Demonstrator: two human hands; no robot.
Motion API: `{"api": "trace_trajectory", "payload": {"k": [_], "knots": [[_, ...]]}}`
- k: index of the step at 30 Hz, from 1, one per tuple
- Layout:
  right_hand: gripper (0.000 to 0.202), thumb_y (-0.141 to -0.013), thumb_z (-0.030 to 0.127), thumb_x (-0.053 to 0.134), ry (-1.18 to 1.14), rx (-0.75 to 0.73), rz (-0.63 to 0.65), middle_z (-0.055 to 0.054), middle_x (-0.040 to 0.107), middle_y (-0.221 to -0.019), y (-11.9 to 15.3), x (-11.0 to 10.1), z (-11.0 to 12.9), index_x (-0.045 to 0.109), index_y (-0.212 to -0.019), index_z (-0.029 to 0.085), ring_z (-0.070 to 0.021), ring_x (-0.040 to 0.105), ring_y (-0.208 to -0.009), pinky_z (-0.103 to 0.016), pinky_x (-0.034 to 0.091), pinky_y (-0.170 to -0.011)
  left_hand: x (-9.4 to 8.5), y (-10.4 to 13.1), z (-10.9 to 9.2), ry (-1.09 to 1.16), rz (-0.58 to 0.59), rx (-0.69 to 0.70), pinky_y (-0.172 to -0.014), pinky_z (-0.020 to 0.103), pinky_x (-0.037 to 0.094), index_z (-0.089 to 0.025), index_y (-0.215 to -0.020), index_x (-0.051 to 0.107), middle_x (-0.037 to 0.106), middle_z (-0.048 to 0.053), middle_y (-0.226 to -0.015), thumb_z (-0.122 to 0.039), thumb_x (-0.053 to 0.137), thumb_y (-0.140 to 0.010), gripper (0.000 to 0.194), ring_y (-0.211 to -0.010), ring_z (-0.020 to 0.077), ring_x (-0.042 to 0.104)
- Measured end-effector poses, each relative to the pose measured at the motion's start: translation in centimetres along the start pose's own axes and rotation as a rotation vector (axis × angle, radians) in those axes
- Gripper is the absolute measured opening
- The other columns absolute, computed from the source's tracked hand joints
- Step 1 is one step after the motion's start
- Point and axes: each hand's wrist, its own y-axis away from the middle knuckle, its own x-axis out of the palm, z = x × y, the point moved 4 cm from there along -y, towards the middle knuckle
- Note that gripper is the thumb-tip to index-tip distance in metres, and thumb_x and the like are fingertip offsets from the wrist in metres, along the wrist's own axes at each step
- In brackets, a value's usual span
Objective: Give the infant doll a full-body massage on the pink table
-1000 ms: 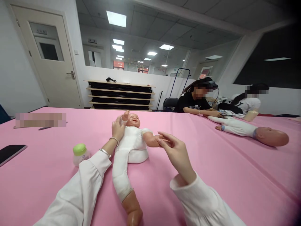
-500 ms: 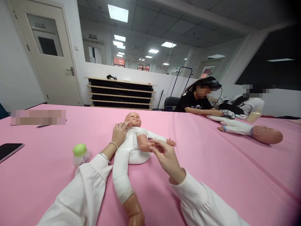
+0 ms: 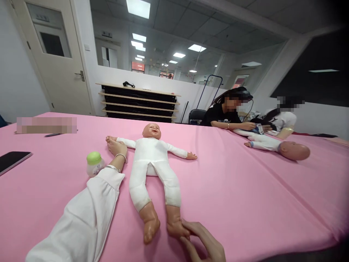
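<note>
A baby doll (image 3: 151,151) with a white cloth body lies on its back on the pink tabletop (image 3: 231,189), head away from me, both arms spread and both legs stretched toward me. My left hand (image 3: 117,147) is closed around the doll's hand at the left. Near the front edge, my right hand (image 3: 201,236) pinches the doll's foot (image 3: 176,227) on the right side between thumb and fingers. The doll's other foot (image 3: 151,227) rests free on the cloth.
A green-lidded jar (image 3: 94,165) stands beside my left forearm. A phone (image 3: 13,160) lies at the far left. Across the table at the right, a person in black (image 3: 223,114) and another person in white sit by a second doll (image 3: 294,149).
The doll's raised leg has come down toward me, with my right hand now at its foot. My left hand has moved left from the doll's shoulder area to its hand. The view has shifted slightly.
</note>
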Motion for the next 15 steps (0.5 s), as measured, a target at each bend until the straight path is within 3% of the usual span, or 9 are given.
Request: {"api": "trace_trajectory", "payload": {"k": [3,6,10,13,15], "knots": [[0.019,-0.083,0.025,0.054,0.006,0.084,0.027,-0.008,0.067,-0.089,0.6,0.7,0.3,0.062,-0.098,0.019,-0.0176,0.065,-0.082,-0.024,0.055,-0.073,-1.2,0.7,0.1,-0.086,0.079,0.025,-0.104,0.054,0.021,0.005,-0.124,0.033,0.022,0.034,-0.137,-0.007,0.049,-0.077,0.051,-0.129,0.0401,0.024],[0.025,-0.08,0.028,0.056,-0.002,0.145,0.089,-0.008,0.065,-0.098,0.6,0.4,1.0,0.06,-0.103,0.02,-0.0186,0.063,-0.09,-0.029,0.053,-0.081,-2.4,2.0,-0.1,-0.156,0.145,0.083,-0.106,0.053,0.017,0.005,-0.123,0.036,0.014,0.033,-0.14,-0.005,0.052,-0.074,0.052,-0.132,0.0417,0.014],[0.039,-0.079,0.036,0.056,-0.052,0.255,0.104,-0.01,0.058,-0.116,-0.3,-2.0,0.3,0.054,-0.115,0.02,-0.0202,0.057,-0.105,-0.037,0.047,-0.093,-5.1,5.7,-1.6,-0.097,0.27,0.34,-0.103,0.052,0.027,-0.005,-0.121,0.045,0.032,0.021,-0.136,-0.016,0.045,-0.081,0.041,-0.127,0.0365,0.03],[0.036,-0.082,0.041,0.051,-0.193,0.365,0.133,-0.011,0.057,-0.118,-2.3,-3.6,-1.8,0.055,-0.111,0.019,-0.02,0.055,-0.11,-0.039,0.043,-0.098,-9.7,10.1,-3.0,0.112,0.247,0.601,-0.102,0.042,0.034,-0.015,-0.108,0.053,0.052,0.011,-0.116,-0.019,0.034,-0.085,0.03,-0.115,0.0243,0.044],[0.035,-0.081,0.041,0.052,-0.318,0.459,0.146,-0.011,0.056,-0.119,-4.5,-4.1,-3.6,0.055,-0.109,0.019,-0.0199,0.055,-0.11,-0.04,0.043,-0.098,-12.7,13.7,-3.3,0.186,0.384,0.733,-0.088,0.039,0.045,-0.021,-0.101,0.055,0.058,0.008,-0.099,-0.026,0.032,-0.087,0.028,-0.098,0.0221,0.054]]}}
